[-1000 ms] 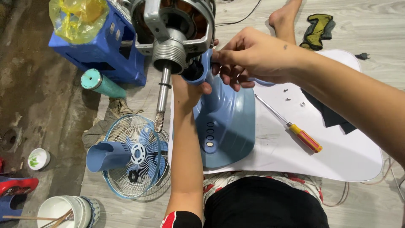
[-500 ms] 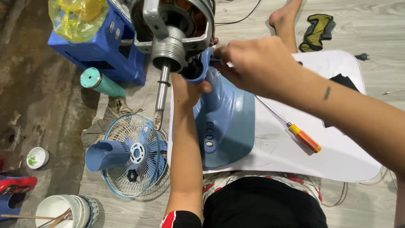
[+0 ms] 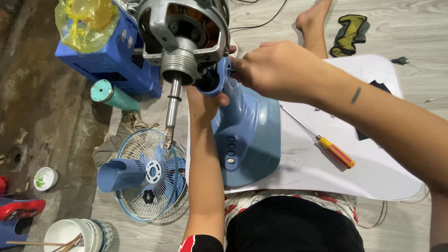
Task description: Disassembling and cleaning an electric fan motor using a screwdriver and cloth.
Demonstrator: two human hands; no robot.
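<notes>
Holding the fan motor (image 3: 184, 35) up close to our face, we see its long metal rod (image 3: 171, 112) point straight down toward the round fan cage (image 3: 149, 175) on the floor. Our left hand (image 3: 205, 100) comes up from below and is wrapped around the neck of the blue fan stand (image 3: 247, 135), right under the motor, so it is closed on the stand. Our right hand (image 3: 275, 70) reaches in from the right and touches the same spot, just beside the motor. Its fingers are curled in tight at the joint, but we cannot tell what they pinch, because the hand hides it. The motor sits to the left of the right hand and just above the left hand, so both hands are close, and the left one is right under it. The stand lies long-ways from the motor down to its wide foot on the white board (image 3: 392, 177). A screwdriver (image 3: 322, 140) with a yellow and red handle lies on the board, near the right arm but not touching it. Compared with a moment ago, our right hand has turned over, so now we see its back and not its fingers. The motor looks in about the same place.
</notes>
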